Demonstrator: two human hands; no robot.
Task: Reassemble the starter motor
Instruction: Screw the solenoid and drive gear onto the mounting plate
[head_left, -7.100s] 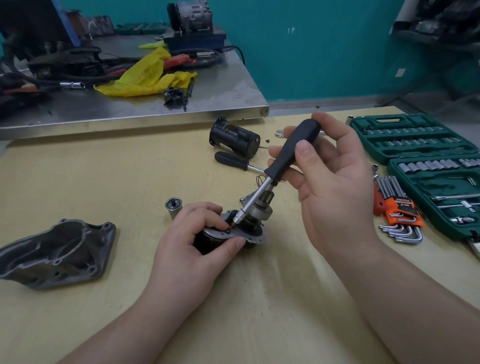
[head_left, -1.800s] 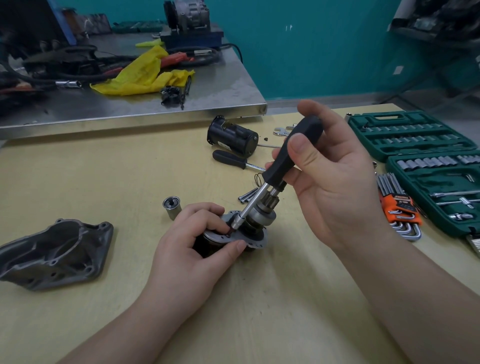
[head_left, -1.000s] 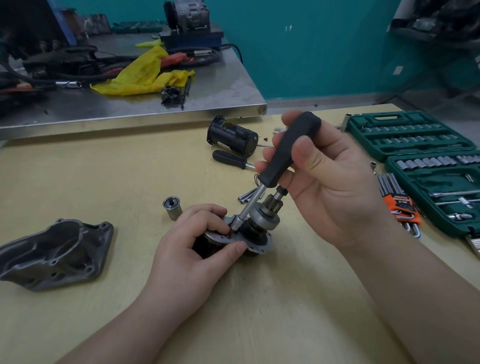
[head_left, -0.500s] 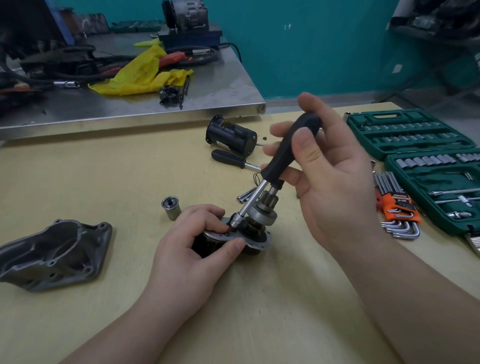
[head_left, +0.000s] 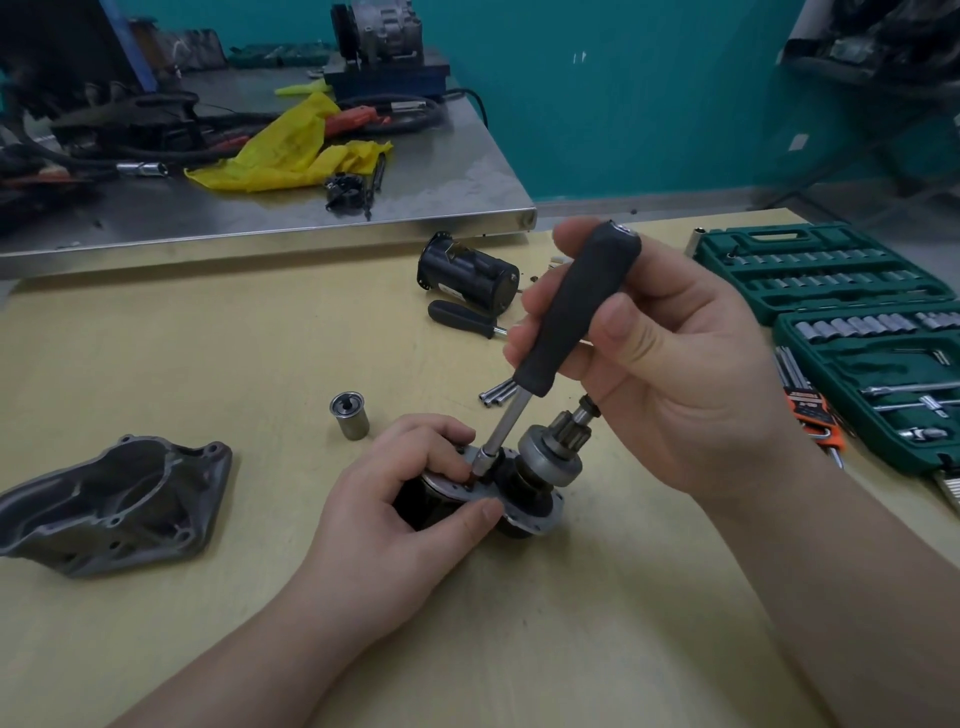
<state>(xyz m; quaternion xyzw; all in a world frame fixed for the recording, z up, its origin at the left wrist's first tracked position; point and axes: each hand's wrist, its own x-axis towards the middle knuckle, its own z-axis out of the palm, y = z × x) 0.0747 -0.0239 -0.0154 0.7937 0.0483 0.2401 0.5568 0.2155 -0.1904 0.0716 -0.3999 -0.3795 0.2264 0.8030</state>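
— Where on the tabletop (head_left: 260, 364)?
— Starter motor assembly (head_left: 498, 493), near the middle, standing on its black end, round metal flange on top, pinion gear (head_left: 558, 447) and shaft tilted up to the right.

— Left hand (head_left: 410, 514)?
— Wrapped round the left side of the assembly, thumb pressed on the flange rim, fingers curled over the top edge. Grip closed on the assembly.

— Right hand (head_left: 660, 374)?
— Above and right of the assembly, grip closed round the black handle of a nut driver (head_left: 561, 332). Shaft slanted down and left, socket tip seated on the flange just beside the left fingertips. Fastener under the tip too small to make out.

— Loose parts around the assembly?
— Left of it, apart: small steel cylinder (head_left: 350, 415), upright. Far left: grey cast nose housing (head_left: 114, 504), lying open side up. Behind it: a few long bolts (head_left: 496, 392), partly hidden by the driver; beyond those a black-handled screwdriver (head_left: 462, 319), then the black motor body (head_left: 467, 280) lying on its side.

— Right of the assembly?
— Hex keys in an orange holder (head_left: 810, 410), mostly behind the right wrist. Past that, green socket set case (head_left: 841, 312), open, sockets in rows.

— Further back?
— Steel bench (head_left: 441, 176) beyond the motor body, carrying a yellow rag (head_left: 291, 150), cables and an alternator-like unit on a blue base.
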